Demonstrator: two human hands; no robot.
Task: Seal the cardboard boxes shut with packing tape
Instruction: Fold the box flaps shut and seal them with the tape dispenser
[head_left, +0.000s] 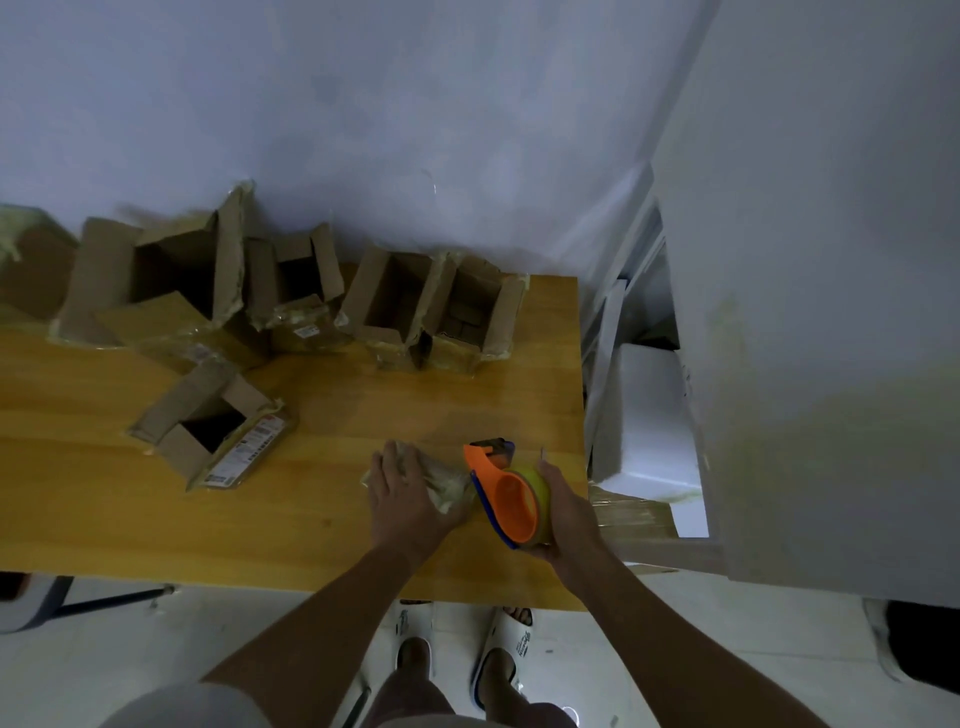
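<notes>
Head view: small tape-wrapped box (441, 480) — flat on desk (311, 519).
Left hand (408, 499): fingers straight, pressing box.
Right hand (566, 512): fingers clamped on orange tape dispenser (506, 491) — yellowish roll.

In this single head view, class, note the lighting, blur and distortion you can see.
Head view: dim, bluish light; wide-angle bending of the table edge; open boxes at the back soft and smeared; the orange tape dispenser and both hands sharper; box interiors lost in shadow.

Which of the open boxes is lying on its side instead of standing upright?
The small open box alone at front left, with the shipping label on its side. The others stand in a row against the wall, openings up.
</notes>
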